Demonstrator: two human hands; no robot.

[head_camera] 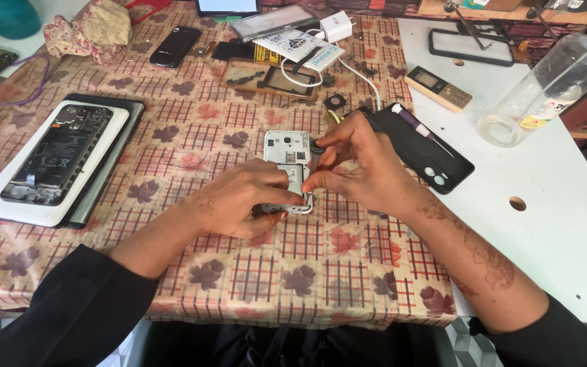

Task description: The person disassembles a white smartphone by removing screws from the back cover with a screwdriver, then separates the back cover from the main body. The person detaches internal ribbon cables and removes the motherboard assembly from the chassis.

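From my remote seat I look down on the leaf-patterned tablecloth (253,272), and nearest me both black sleeves come in from six o'clock. My left hand (242,197) lies at the centre of the view, fingers curled narrow around the lower end of the small white phone (287,168), which lies back-open on the cloth with its upper half showing at twelve o'clock of that hand. My right hand (361,166) sits at three o'clock of the phone, thumb and forefinger pinched close at the phone's right edge; whether they hold some tiny part I cannot tell. A small dark round piece (317,145) rests just beside the phone's top right corner, touching or nearly touching my right fingers.

Further out, at two o'clock of the hands, a black phone back cover (429,160) lies half on the white table (552,204), with a purple-handled screwdriver (412,126) on top of it. At nine o'clock, well apart, an opened phone (59,155) rests on a white tray (8,204).

Farther, at twelve o'clock, lie a brown tray of parts (266,78), a white charger (336,26) with its cable, and a black phone (174,46). At one o'clock a clear plastic bottle (552,85) lies tilted, with a small bar phone (437,88) near it.
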